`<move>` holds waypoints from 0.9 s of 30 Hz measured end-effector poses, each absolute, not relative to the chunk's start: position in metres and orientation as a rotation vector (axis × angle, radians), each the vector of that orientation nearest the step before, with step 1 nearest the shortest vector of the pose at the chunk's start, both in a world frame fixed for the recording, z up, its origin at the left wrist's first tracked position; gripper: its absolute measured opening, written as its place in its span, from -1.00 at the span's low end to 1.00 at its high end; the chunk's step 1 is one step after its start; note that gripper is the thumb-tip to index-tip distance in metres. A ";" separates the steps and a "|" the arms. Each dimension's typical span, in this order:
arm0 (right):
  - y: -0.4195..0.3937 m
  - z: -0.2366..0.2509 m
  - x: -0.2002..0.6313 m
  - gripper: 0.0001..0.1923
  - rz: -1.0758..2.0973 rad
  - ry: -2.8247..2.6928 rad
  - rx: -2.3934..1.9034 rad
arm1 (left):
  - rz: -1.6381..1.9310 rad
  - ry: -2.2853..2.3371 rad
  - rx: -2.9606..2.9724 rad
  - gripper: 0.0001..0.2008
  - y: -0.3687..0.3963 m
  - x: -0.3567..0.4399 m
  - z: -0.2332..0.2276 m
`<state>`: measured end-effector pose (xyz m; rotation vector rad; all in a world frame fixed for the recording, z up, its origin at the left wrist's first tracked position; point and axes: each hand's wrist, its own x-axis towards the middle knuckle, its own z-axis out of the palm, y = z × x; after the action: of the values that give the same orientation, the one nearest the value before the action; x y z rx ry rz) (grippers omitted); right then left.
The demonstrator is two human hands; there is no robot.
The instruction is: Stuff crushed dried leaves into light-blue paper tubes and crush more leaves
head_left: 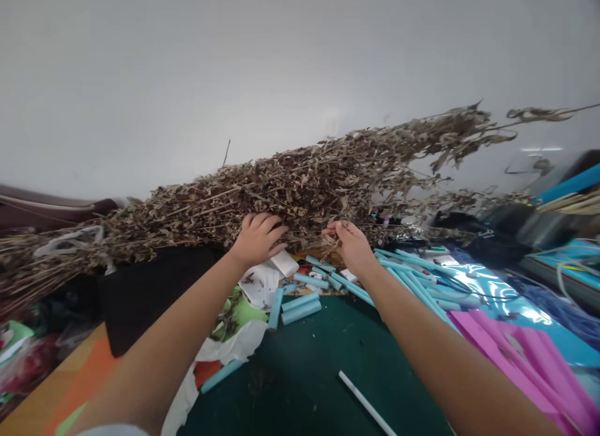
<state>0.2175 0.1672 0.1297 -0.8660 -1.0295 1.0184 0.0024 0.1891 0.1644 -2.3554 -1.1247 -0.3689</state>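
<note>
**Both hands in dried branch bundle, cluttered table**

Left hand (257, 237) lay on the dried branch bundle (300, 186), fingers curled loosely over the lower edge of the stalks, palm down, grip resting on the bundle rather than clamped. Right hand (350, 242) sat just beside it, fingers pinched closed on a few dry sprigs at the bundle's underside. Small gap between the 2 hands.

Bundle ran long across the view, low at far left, rising to upper right, tips fanned out past the other clutter toward the right frame edge. It lay at the back of the table, against a plain pale wall (234, 61).

Below the hands: green cutting mat (328, 367), mostly bare in the middle, the only open patch. 1 white stick (365, 403) lay on it near the front edge. Light-blue paper rolls (300, 308) were scattered at the mat's far edge, longer blue tubes (412, 280) spread to the right. Pink sheets (525, 355) overlapped the mat's right side. White crumpled paper (260, 285) and a black cloth (150, 292) crowded the left. Orange table (70, 386) surface showed at bottom left.
</note>
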 end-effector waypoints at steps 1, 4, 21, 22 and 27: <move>0.168 0.129 0.217 -0.73 1.040 -1.003 -0.845 | -0.292 -1.262 -2.359 -0.57 0.187 -0.006 0.157; 0.169 0.129 0.213 -0.68 1.075 -0.924 -0.776 | -0.236 -1.553 -2.244 -0.51 0.190 -0.037 0.136; 0.221 0.074 0.096 -0.72 1.447 -0.668 -0.975 | -0.188 -1.755 -2.086 -0.63 0.200 -0.137 0.133; 0.226 0.076 0.089 -0.71 1.429 -0.674 -0.974 | -0.195 -1.758 -2.071 -0.61 0.200 -0.140 0.134; 0.239 0.086 0.082 -0.74 1.224 -0.715 -0.980 | -0.252 -1.807 -2.007 -0.54 0.216 -0.138 0.137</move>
<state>0.0824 0.2387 0.0860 -0.9798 -0.7145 1.2236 -0.1384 0.2162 0.1372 -2.0069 -1.8074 -0.2525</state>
